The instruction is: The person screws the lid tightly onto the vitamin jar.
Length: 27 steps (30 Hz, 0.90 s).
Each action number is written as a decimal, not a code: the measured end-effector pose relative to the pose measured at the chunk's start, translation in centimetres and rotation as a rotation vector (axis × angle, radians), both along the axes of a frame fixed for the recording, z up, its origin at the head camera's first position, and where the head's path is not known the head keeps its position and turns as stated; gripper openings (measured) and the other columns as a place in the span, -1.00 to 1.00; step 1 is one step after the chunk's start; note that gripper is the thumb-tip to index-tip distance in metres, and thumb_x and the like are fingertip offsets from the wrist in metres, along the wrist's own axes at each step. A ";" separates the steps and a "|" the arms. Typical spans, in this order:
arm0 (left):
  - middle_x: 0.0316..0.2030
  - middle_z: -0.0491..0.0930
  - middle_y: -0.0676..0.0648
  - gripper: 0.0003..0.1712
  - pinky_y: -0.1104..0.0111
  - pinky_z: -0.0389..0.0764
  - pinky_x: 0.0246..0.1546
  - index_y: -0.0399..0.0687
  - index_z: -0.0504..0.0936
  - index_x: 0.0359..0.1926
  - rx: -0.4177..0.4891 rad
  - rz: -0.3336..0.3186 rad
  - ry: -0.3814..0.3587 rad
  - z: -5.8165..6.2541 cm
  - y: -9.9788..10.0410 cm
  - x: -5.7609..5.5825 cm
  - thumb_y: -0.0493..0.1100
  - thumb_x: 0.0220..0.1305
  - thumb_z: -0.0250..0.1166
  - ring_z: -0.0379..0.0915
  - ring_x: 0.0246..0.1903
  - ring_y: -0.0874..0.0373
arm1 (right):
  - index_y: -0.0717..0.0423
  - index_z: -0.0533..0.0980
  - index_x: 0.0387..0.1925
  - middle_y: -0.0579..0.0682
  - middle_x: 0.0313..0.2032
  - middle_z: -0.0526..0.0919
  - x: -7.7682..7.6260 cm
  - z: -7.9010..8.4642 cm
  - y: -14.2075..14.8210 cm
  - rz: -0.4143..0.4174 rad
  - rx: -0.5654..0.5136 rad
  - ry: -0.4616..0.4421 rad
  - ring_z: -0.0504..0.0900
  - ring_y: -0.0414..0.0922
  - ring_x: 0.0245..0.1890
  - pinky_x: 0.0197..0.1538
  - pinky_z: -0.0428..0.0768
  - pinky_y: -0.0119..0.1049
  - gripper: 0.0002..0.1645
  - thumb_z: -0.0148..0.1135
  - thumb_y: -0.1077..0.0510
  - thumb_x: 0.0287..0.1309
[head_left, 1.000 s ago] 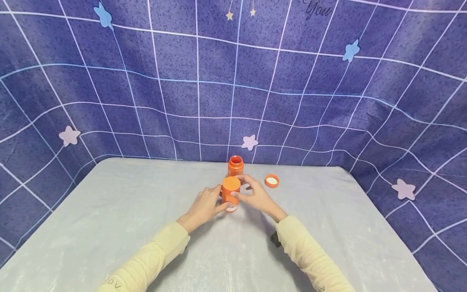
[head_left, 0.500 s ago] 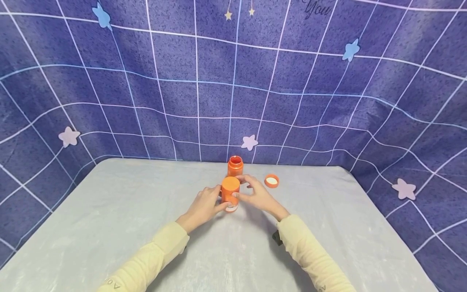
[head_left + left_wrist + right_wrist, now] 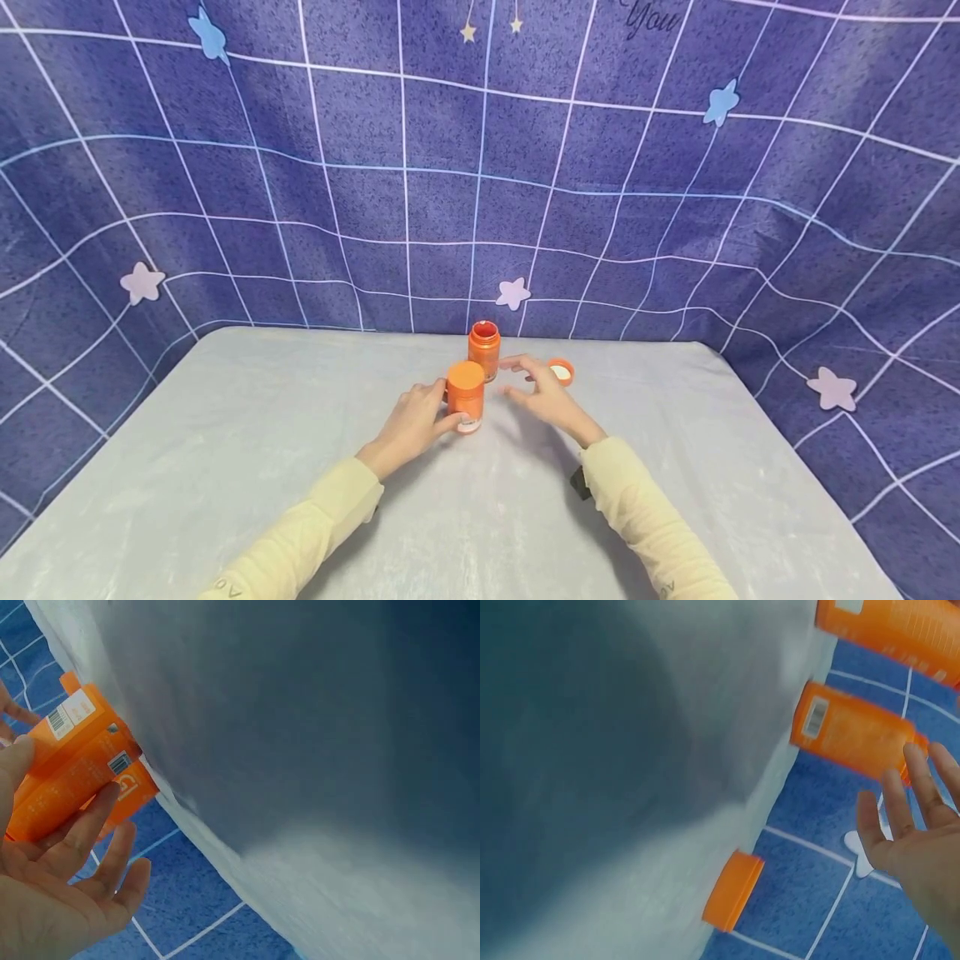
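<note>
An orange bottle with its orange lid on (image 3: pixel 466 396) stands upright on the table, and my left hand (image 3: pixel 408 425) grips it between thumb and fingers. In the left wrist view that bottle (image 3: pixel 64 769) shows white barcode labels. Just behind it stands a second orange bottle (image 3: pixel 484 350), uncapped, with its mouth facing up. My right hand (image 3: pixel 546 396) hovers to the right of both bottles, fingers spread and holding nothing. Partly hidden behind the right hand, a loose orange lid (image 3: pixel 561 372) lies with its white inside up. The right wrist view shows this lid (image 3: pixel 733 891) apart from the fingers.
A pale grey cloth covers the table (image 3: pixel 247 433). Beyond its back edge hangs a blue curtain (image 3: pixel 360 192) with a white grid and stars. A small dark object (image 3: pixel 581 483) shows at the right sleeve's cuff.
My right hand has let go of the capped bottle and moved right, toward the loose lid. The capped bottle has shifted slightly left in my left hand, uncovering more of the open bottle.
</note>
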<state>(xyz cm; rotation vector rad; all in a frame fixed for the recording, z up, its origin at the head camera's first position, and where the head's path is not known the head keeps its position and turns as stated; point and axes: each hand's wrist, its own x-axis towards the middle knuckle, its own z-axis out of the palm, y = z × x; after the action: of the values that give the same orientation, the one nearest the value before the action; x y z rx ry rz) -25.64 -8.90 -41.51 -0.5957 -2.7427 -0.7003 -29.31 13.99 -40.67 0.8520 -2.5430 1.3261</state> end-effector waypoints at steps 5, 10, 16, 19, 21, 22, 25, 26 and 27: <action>-0.26 0.63 -0.10 -0.51 0.10 0.48 -0.20 -0.13 0.48 -0.16 -0.004 0.024 0.004 -0.1 -0.6 -0.1 0.13 0.05 0.31 0.51 -0.27 -0.05 | 0.25 0.45 0.00 0.16 -0.03 0.57 -0.7 -0.2 1.0 -0.105 0.004 0.003 0.45 0.12 0.01 0.01 0.41 0.08 -0.54 0.27 0.22 0.01; -0.26 0.63 -0.10 -0.52 0.09 0.48 -0.20 -0.13 0.48 -0.16 0.003 0.039 0.021 -0.3 -1.5 -0.2 0.12 0.05 0.31 0.51 -0.26 -0.06 | 0.28 0.46 -0.03 0.20 -0.04 0.54 -1.5 -0.6 1.9 -0.177 -0.011 -0.007 0.43 0.17 0.02 0.03 0.40 0.08 -0.56 0.27 0.26 -0.02; -0.27 0.62 -0.17 -0.50 0.06 0.50 -0.21 -0.16 0.47 -0.17 0.001 0.069 0.025 -0.4 -3.0 -0.6 0.13 0.04 0.31 0.52 -0.27 -0.09 | 0.31 0.46 -0.04 0.26 -0.09 0.53 -2.1 -0.8 3.0 -0.243 0.019 0.022 0.41 0.23 0.00 0.11 0.33 0.04 -0.55 0.27 0.31 -0.05; -0.27 0.62 -0.18 -0.49 0.05 0.50 -0.21 -0.17 0.47 -0.17 0.003 0.089 0.019 -0.6 -3.9 -0.9 0.13 0.05 0.31 0.53 -0.26 -0.10 | 0.31 0.46 -0.06 0.29 -0.16 0.53 -2.4 -1.1 3.7 -0.278 0.033 0.035 0.38 0.22 0.00 0.11 0.28 0.05 -0.56 0.27 0.34 -0.07; -0.26 0.63 -0.18 -0.49 0.04 0.50 -0.21 -0.17 0.47 -0.16 0.006 0.102 0.018 -0.6 -4.5 -0.9 0.13 0.05 0.31 0.53 -0.25 -0.11 | 0.31 0.47 -0.09 0.29 -0.18 0.54 -2.6 -1.2 4.1 -0.306 0.062 0.049 0.37 0.21 0.00 0.11 0.26 0.07 -0.58 0.26 0.34 -0.08; -0.25 0.63 -0.17 -0.49 0.03 0.49 -0.20 -0.17 0.47 -0.15 0.007 0.110 0.015 -0.6 -4.8 -1.0 0.13 0.06 0.30 0.54 -0.25 -0.11 | 0.30 0.47 -0.09 0.28 -0.17 0.54 -2.7 -1.4 4.3 -0.318 0.080 0.055 0.36 0.20 0.01 0.10 0.26 0.07 -0.59 0.26 0.32 -0.08; -0.25 0.64 -0.18 -0.49 0.03 0.49 -0.19 -0.18 0.46 -0.14 0.017 0.125 0.011 -0.6 -5.6 -0.9 0.12 0.07 0.30 0.54 -0.23 -0.12 | 0.28 0.46 -0.08 0.24 -0.09 0.53 -3.0 -1.7 4.9 -0.354 0.141 0.056 0.36 0.19 0.02 0.09 0.26 0.10 -0.57 0.26 0.28 -0.07; -0.25 0.64 -0.19 -0.49 0.03 0.49 -0.19 -0.19 0.46 -0.14 0.023 0.127 0.011 -0.5 -5.9 -0.9 0.11 0.07 0.30 0.54 -0.24 -0.13 | 0.27 0.46 -0.07 0.22 -0.07 0.52 -3.1 -1.8 5.0 -0.365 0.159 0.054 0.36 0.19 0.02 0.09 0.27 0.10 -0.56 0.27 0.26 -0.06; -0.26 0.64 -0.20 -0.49 0.03 0.49 -0.19 -0.21 0.46 -0.14 0.026 0.128 0.013 -0.5 -6.1 -0.9 0.10 0.07 0.30 0.55 -0.24 -0.13 | 0.27 0.46 -0.05 0.22 -0.05 0.51 -3.2 -1.9 5.2 -0.372 0.171 0.050 0.36 0.19 0.02 0.09 0.27 0.11 -0.55 0.27 0.25 -0.06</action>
<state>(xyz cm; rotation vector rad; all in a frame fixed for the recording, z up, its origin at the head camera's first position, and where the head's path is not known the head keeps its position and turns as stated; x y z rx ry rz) -26.54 -15.02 -42.04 -0.4135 -2.7264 -0.6985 -32.53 19.17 -42.54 0.3977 -2.6347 0.9749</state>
